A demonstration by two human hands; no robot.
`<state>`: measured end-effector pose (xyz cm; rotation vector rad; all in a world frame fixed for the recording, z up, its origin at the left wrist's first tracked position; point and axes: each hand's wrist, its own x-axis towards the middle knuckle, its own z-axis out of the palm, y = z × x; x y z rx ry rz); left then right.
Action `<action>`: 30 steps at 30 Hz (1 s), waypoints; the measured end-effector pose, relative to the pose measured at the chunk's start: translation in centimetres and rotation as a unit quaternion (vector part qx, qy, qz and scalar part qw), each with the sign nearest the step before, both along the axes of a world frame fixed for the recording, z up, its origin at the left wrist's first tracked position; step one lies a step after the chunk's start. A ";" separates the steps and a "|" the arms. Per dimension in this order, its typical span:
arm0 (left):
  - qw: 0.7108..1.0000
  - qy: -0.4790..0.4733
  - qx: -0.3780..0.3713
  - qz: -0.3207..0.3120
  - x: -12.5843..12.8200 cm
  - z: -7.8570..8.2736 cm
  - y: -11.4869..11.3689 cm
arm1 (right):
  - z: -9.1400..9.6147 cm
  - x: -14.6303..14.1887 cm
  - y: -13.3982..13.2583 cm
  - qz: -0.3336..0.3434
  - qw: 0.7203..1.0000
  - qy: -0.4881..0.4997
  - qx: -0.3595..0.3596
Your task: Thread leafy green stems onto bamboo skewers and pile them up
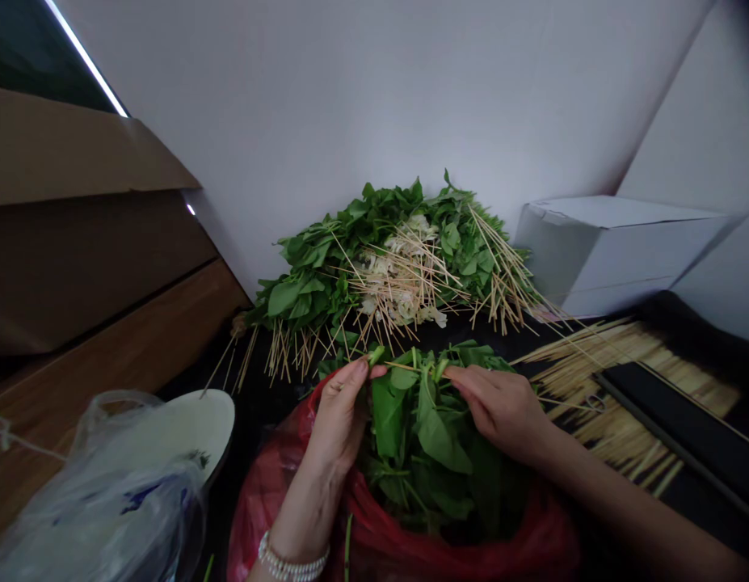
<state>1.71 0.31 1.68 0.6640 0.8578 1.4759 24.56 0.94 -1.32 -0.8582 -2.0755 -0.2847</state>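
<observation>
At mid-frame the heap of skewered greens [404, 271] bars the way to the wall [374, 97]; the air above it is open. The white box [629, 259] stands beside it, upper right. Loose sticks [629, 343] and a dark slab [677, 420] clutter the right. Leaves [440, 436] in the red bag [274, 489] fill the room between the left hand [343, 404] and right hand [501, 404]. A narrow strip of dark surface [246, 404] separates bag and bowl [213, 420], lower left.

At right, a white box [629, 250] is standing by the wall [380, 97], a dark slab [677, 428] lying nearer. At left, a cardboard box [83, 250] is rising; below, a clear bag [107, 493] is overlapping a bowl [208, 412].
</observation>
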 end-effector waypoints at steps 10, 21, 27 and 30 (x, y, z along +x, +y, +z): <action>0.999 -0.039 -0.015 -0.012 0.3 0.1 -0.1 | 0.0 0.0 0.1 0.006 1.000 -0.013 -0.007; 0.999 -0.032 -0.024 -0.004 0.3 0.1 -0.2 | 0.0 0.0 0.1 -0.006 1.000 -0.030 0.007; 0.999 0.021 -0.013 0.025 0.2 -0.2 0.0 | 0.1 0.0 0.0 -0.014 0.999 -0.033 0.008; 0.997 0.059 0.003 0.039 0.1 -0.3 0.1 | 0.0 0.0 0.0 -0.013 0.999 -0.032 0.003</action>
